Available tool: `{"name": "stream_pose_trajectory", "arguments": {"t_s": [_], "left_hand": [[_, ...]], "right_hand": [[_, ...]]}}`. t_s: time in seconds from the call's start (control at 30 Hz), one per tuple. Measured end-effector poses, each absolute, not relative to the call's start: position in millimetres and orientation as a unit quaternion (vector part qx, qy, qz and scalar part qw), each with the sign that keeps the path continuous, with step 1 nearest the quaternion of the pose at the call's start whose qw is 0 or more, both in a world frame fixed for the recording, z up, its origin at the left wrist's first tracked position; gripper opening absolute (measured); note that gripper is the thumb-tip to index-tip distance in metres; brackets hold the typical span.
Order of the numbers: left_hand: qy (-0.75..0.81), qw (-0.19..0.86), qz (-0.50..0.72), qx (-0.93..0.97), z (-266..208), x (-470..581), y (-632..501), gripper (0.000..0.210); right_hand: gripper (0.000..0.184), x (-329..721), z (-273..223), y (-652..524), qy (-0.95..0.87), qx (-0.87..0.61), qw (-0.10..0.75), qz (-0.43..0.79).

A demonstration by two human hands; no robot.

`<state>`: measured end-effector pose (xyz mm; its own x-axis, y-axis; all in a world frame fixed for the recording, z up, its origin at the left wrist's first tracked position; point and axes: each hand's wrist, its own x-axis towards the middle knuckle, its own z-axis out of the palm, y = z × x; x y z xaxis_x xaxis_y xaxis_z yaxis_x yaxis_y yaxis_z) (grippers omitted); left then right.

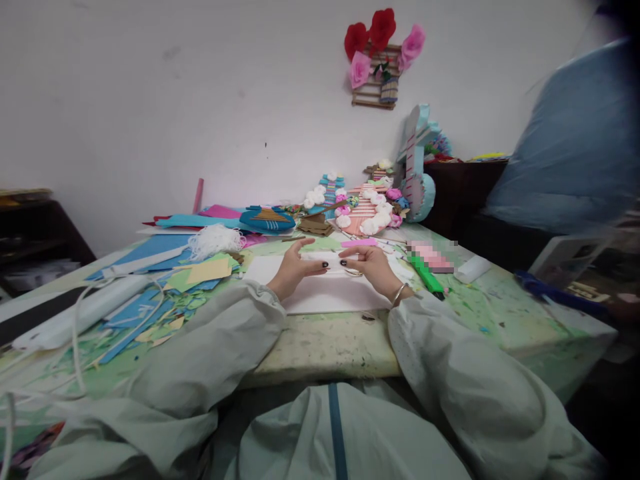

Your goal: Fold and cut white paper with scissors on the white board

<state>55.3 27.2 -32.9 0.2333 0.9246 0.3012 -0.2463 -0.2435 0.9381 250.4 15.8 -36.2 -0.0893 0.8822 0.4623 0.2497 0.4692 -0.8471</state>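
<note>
Over the middle of the table, my left hand and my right hand face each other, thumbs pointing inward. Between them is a narrow piece of white paper, its ends at my thumbs and fingers. It looks curled or folded, though white on white makes its edges hard to see. Under both hands lies a flat white sheet near the table's front edge. A metal bangle circles my right wrist.
At left lie paper scraps, white string, a corded white tool and blue sheets. Rightward are a green marker-like tube and a white roll. Decorated crafts stand along the back of the green-stained table.
</note>
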Motion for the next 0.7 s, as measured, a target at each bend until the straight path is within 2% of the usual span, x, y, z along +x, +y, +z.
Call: {"name": "stream_pose_trajectory", "arguments": {"t_s": [0.33,0.5,0.57,0.7], "left_hand": [[0.299,0.523,0.546,0.582,-34,53,32,0.072],[0.305,0.498,0.559,0.589,-34,58,27,0.069],[0.307,0.485,0.559,0.599,-35,60,24,0.069],[0.311,0.476,0.556,0.606,-38,62,24,0.07]], "right_hand": [[0.038,251,-37,18,-0.64,-0.427,0.552,0.323],[0.066,243,-36,12,-0.606,-0.409,0.547,0.406],[0.071,241,-37,11,-0.617,-0.409,0.553,0.383],[0.064,243,-38,11,-0.645,-0.415,0.561,0.312]]}}
